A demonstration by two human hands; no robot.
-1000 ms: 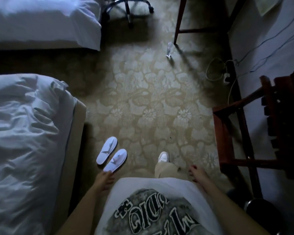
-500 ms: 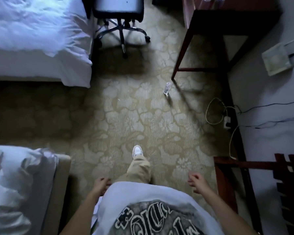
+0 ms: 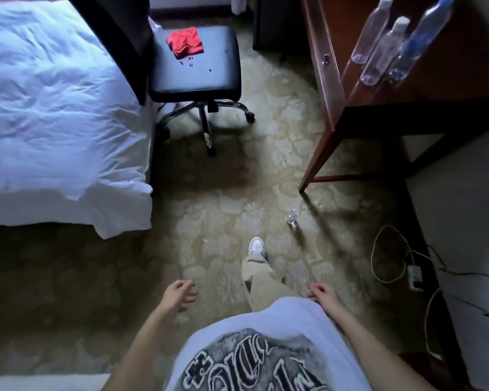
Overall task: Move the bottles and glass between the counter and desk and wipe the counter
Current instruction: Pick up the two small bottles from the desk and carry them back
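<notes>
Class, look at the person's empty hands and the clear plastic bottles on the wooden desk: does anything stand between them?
Nothing visible blocks the way. Open carpet lies between the right hand, the left hand and the clear plastic bottles on the brown wooden desk. A small clear bottle stands on the floor near the desk leg, beside the path.

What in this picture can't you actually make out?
- Head view, bottles on the desk: tops cut off by the upper edge; contents unclear.
- Small clear object on the carpet: too small to identify.
- Red cloth on the chair: too crumpled to identify.
</notes>
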